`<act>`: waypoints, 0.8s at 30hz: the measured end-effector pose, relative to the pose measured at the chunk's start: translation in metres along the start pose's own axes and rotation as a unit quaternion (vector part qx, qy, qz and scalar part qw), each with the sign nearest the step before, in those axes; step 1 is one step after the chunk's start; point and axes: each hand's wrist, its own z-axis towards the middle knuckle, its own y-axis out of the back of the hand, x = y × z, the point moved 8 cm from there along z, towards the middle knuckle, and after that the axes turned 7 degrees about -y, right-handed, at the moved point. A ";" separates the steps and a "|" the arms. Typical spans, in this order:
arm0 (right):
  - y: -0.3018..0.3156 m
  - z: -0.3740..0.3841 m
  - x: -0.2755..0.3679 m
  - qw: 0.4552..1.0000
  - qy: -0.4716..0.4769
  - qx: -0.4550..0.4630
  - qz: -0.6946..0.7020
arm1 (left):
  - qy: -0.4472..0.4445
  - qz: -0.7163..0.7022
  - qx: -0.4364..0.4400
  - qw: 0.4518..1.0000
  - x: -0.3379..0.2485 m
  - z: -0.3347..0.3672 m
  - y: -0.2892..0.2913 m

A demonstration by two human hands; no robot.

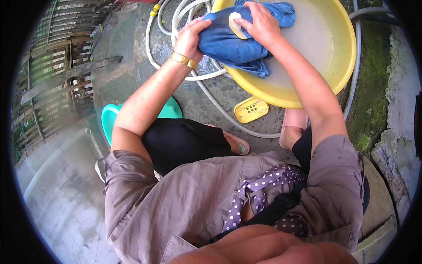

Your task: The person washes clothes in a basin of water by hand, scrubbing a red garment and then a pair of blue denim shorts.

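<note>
A wet blue cloth garment (224,46) is stretched between my hands over the left side of a round yellow basin (350,48) of cloudy water. My left hand (190,38) is closed on its left edge, the thumb on top. A pale, curved piece of soap (236,25) rests against the fabric. The thumb of my right hand (262,27) presses on the soap, while the fingers reach over the cloth's far side. One loose corner of the garment hangs over the basin's near rim.
A yellow soap dish (251,110) with small holes lies on the wet concrete by the basin. White hose (151,53) coils at the left and runs past my feet. Near my left leg is a turquoise plastic item (110,121). Wooden slat fencing (57,75) stands at far left; a mossy wall edge (373,88) at right.
</note>
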 end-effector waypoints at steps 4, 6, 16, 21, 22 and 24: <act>-0.021 -0.029 0.027 0.995 0.073 -0.060 -0.011 | -0.008 0.004 -0.018 1.000 0.001 -0.002 0.003; -0.045 -0.034 0.030 0.997 0.058 0.031 -0.045 | -0.017 0.015 -0.021 1.000 0.000 0.000 0.005; -0.018 -0.021 -0.024 0.984 0.065 -0.057 -0.159 | -0.002 -0.005 -0.017 1.000 -0.002 0.002 0.003; -0.007 -0.025 -0.022 0.990 -0.030 -0.103 -0.095 | -0.038 0.036 -0.007 0.999 -0.025 0.008 0.000; -0.004 -0.023 -0.024 0.988 -0.024 -0.120 -0.097 | -0.076 0.050 -0.010 0.996 -0.034 0.011 -0.008; 0.002 -0.015 -0.030 0.991 -0.061 -0.116 -0.034 | -0.122 0.095 -0.001 0.988 -0.051 0.019 -0.017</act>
